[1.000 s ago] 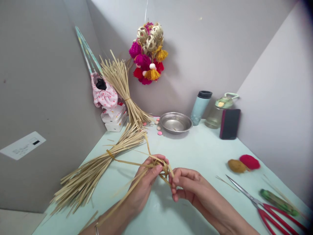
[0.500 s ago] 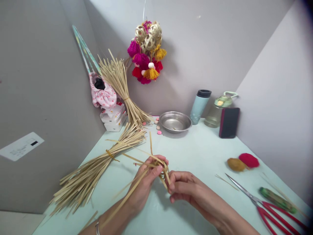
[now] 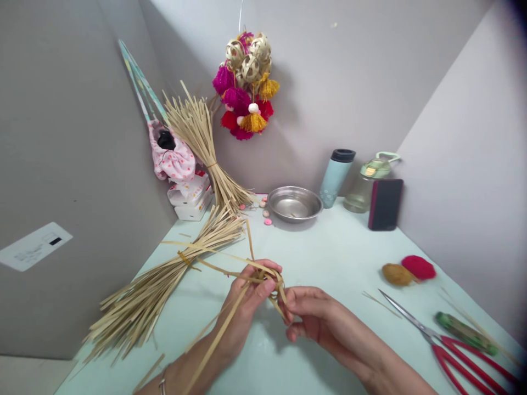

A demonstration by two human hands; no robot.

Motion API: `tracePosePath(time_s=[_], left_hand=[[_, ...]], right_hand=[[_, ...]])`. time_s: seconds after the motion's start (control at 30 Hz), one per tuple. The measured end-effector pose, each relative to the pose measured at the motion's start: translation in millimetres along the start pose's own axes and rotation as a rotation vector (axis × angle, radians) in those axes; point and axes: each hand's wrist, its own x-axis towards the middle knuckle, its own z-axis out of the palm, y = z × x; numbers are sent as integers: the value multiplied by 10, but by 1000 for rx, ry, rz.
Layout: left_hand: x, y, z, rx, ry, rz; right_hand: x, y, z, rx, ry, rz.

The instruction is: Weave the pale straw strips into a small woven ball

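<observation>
Near the middle of the table, my left hand [image 3: 247,302] is closed around a small open weave of straw-coloured strips [image 3: 280,284]. Its thumb presses on the near side of the weave. Several loose strip ends fan out from it, some up and to the left, others down over my left forearm. My right hand [image 3: 310,312] pinches a looped strip at the weave's right edge between thumb and fingers. Both hands partly hide the weave. To the left lies a tied bundle of strips [image 3: 164,288], and another tied bundle [image 3: 206,145] leans upright behind it.
Scissors with red handles [image 3: 448,351], a green cutter [image 3: 467,332] and red yarn [image 3: 419,267] lie at right. Behind are a metal bowl [image 3: 295,204], a tumbler [image 3: 336,178], a bottle [image 3: 359,192] and a phone [image 3: 386,204]. Woven balls with tassels [image 3: 247,88] hang above.
My right fingertips have shifted slightly on the looped strip at the weave's edge. The loose strip ends on the left have swung a little. My left hand keeps its hold.
</observation>
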Motion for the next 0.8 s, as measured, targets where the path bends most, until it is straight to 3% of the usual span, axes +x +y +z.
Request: tracePosePath(time_s=[0.17,0.47,0.8], left_hand=[[-11,0,8,52,12,44],[0,-15,-16,59,27,55],[-8,-84,18,45,77,57]], right_hand=[[27,44,-12,58,-20,-25],[12,42,6,-134,86,-115],[22,55,31,-182,87,-164]])
